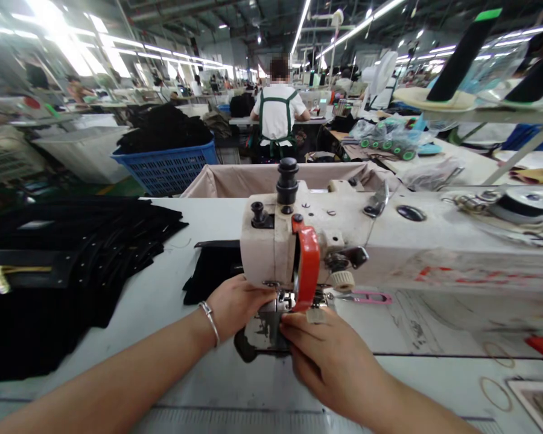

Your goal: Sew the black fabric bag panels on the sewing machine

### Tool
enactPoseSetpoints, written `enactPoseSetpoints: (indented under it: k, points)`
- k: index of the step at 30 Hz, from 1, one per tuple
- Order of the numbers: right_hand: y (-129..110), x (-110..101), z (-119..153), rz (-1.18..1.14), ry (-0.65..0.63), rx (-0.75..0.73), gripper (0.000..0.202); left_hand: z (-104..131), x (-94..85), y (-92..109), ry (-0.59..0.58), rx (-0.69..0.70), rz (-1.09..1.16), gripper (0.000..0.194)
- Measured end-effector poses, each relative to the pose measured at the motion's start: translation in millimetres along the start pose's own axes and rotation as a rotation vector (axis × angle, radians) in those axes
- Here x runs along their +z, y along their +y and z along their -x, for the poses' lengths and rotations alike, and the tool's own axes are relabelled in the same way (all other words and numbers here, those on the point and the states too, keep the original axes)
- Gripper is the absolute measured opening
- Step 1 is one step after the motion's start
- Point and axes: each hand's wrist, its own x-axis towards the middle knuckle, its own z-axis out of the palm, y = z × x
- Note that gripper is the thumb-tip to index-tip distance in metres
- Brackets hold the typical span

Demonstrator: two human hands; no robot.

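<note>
A white sewing machine (pixel 271 235) with a red guard (pixel 308 265) stands before me. My left hand (pixel 235 307), a silver bracelet at its wrist, reaches in from the left with fingers pressed together beside the presser foot (pixel 286 299). A black fabric piece (pixel 212 271) lies against that hand and runs under the machine head. From the right, my right hand (pixel 330 355) has its fingers bent together at the front of the needle plate (pixel 260 334). Whatever its fingertips pinch is hidden. Pink-handled snips (pixel 373 297) rest behind my right hand.
Stacked black fabric pieces (pixel 85 259) with gold zippers cover the table's left side. A fabric-lined bin (pixel 253 178) stands behind the machine, a blue basket (pixel 167 166) of black cloth beyond. A person (pixel 276 111) sits ahead, back turned. Thread cones (pixel 461 60) stand upper right.
</note>
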Motion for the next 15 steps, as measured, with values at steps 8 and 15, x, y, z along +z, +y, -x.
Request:
enactPoseSetpoints:
  k: [8, 15]
  points:
    - [0, 0, -4, 0.002, 0.055, -0.017, 0.031, -5, -6.1, -1, 0.014, 0.037, -0.057, 0.024]
    - [1, -1, -5, -0.020, 0.016, -0.015, 0.033, -11, -25.2, 33, -0.047, -0.154, -0.055, 0.019]
